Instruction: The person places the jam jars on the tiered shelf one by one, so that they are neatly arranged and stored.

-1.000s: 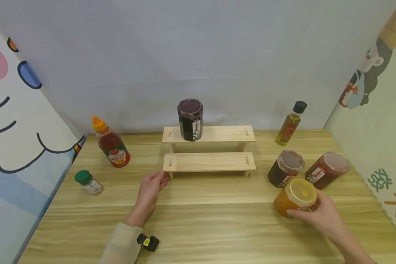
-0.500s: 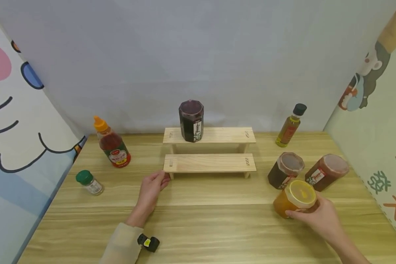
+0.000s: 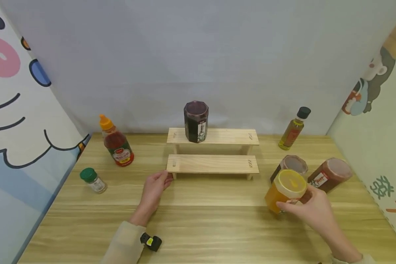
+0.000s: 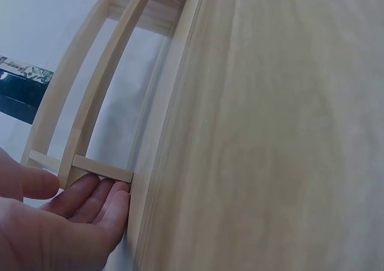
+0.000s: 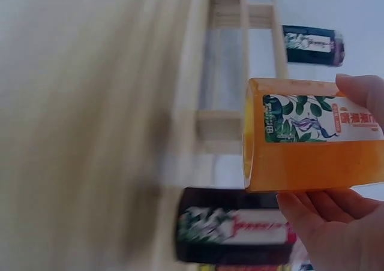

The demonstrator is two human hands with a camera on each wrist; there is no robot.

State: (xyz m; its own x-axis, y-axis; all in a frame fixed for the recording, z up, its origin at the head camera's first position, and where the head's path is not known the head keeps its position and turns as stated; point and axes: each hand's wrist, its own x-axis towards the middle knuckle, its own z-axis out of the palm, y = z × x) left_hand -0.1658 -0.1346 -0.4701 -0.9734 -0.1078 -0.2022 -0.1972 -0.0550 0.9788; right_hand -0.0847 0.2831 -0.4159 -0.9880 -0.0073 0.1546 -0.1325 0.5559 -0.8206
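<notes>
Gripped in the right hand (image 3: 313, 211), the orange jar (image 3: 283, 190) has fingers and thumb curled round its side; it sits off the table (image 3: 211, 227), tilted slightly, in front of the two brown jars. Right wrist view: thumb above and fingers (image 5: 318, 214) below the orange jar (image 5: 312, 136), label facing the camera.

Left hand (image 3: 154, 187) rests flat on the table, fingers straight, tips touching the left leg of the lower shelf (image 3: 212, 164) (left wrist view shows fingers (image 4: 99, 199) against the leg, nothing held).

Rack: two wooden steps. Upper shelf (image 3: 231, 136) carries a dark jar (image 3: 196, 121), upright, left of centre. Lower shelf bare.

Right side: brown jar (image 3: 292, 165) just behind the orange one, second brown jar (image 3: 330, 174) beside it, both tilted in view. Oil bottle (image 3: 294, 129) stands near the back corner.

Left side: sauce bottle (image 3: 116, 146) with orange cap, upright; green-capped shaker (image 3: 93, 180) nearer the table edge, well apart from the rack.
</notes>
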